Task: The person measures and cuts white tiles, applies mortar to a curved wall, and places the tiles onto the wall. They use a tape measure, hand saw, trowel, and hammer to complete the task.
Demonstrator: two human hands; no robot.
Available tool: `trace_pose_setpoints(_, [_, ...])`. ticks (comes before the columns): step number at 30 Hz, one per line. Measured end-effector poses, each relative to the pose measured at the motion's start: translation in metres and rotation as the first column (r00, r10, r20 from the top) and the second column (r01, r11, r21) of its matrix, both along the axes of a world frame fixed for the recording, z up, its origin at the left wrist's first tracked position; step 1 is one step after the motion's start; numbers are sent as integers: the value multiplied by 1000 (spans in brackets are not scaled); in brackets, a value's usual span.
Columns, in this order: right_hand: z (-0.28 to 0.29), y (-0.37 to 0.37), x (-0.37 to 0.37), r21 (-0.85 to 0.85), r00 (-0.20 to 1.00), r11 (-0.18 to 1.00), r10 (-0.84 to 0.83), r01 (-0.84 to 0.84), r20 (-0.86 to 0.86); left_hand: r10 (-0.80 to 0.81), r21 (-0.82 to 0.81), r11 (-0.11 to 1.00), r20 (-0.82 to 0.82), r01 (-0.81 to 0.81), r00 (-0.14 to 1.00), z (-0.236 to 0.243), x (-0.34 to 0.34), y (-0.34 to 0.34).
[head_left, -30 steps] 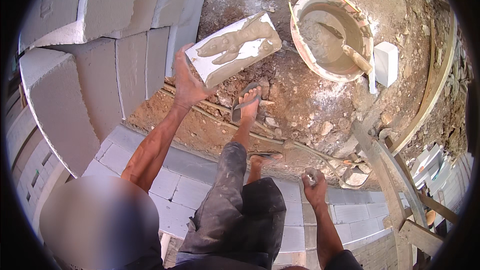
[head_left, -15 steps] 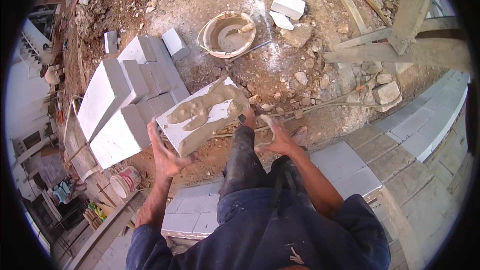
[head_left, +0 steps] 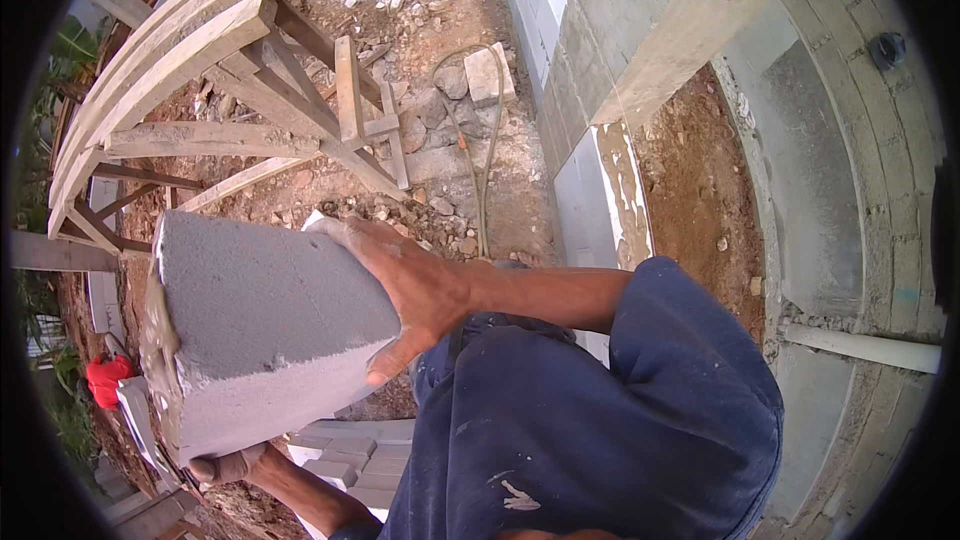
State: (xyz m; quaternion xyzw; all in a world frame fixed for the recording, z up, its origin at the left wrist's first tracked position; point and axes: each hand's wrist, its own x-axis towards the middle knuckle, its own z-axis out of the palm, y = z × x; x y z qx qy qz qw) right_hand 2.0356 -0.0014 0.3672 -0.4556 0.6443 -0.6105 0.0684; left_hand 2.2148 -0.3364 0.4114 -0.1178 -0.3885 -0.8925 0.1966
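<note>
Carrying step: grey block [head_left: 265,325], mortar on left face, clamped between right hand [head_left: 415,290] on top and left hand [head_left: 228,464] beneath. Next likely calls for level lowering onto white block wall [head_left: 590,195], centre frame.

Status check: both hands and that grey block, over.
Right hand gripping the top end of the grey block; left hand under its lower corner. Block lifted, tilted, wet mortar on its left face. Timber frame close beyond it.
</note>
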Motion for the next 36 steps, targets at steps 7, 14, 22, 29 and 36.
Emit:
trace_pose_setpoints(7, [109, 162, 30, 269, 729, 717, -681, 643, 72, -504, 276, 817, -84, 506, 860, -29, -210, 182])
trace_pose_setpoints(14, [167, 253, 85, 517, 143, 16, -968, 856, -206, -666, -134, 654, 363, 744, 651, -79, -264, 365])
trace_pose_setpoints(22, [88, 362, 45, 758, -67, -251, -962, 602, -265, 440, -656, 342, 744, 673, 502, -349, -114, 110])
trace_pose_setpoints(29, [-59, 388, 10, 805, -83, -298, -951, 513, -299, 904, -463, 375, 374, 803, -206, -338, 215, -119])
trace_pose_setpoints(36, [-102, 334, -26, 848, -92, -312, -949, 429, -302, 830, -522, 220, 544, 824, 122, -323, 198, -21])
